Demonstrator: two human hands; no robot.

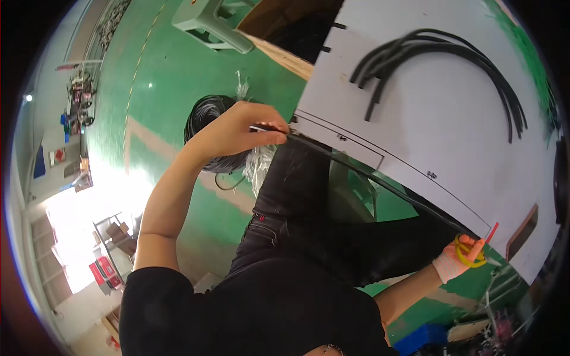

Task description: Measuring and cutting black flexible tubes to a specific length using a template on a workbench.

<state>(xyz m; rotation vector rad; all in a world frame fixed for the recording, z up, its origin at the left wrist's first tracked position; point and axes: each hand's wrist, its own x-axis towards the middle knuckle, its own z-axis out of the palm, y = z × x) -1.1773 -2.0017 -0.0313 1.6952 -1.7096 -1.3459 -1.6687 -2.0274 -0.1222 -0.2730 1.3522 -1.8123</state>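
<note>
A long black tube (pixel 380 181) stretches along the near edge of the white tabletop (pixel 409 127), between my two hands. At its left end my bare left hand (pixel 255 127) is closed, fingers pinched on the tube; a pale strip shows at the fingers. My right hand (pixel 457 260), in a light glove, is closed near the tube's other end. Yellow-handled scissors (pixel 472 261) hang around its fingers, their blades hardly visible. A thin red piece (pixel 492 232) sticks up beside that hand. Several cut black tubes (pixel 442 50) lie curved on the tabletop.
A coil of black tubing (pixel 208 115) with clear plastic wrap (pixel 258 169) is on the green floor at left. An open cardboard box (pixel 279 44) and a pale green stool (pixel 208 24) stand beyond. The tabletop has a cut-out slot (pixel 522 231) and green strands (pixel 528 50) at right.
</note>
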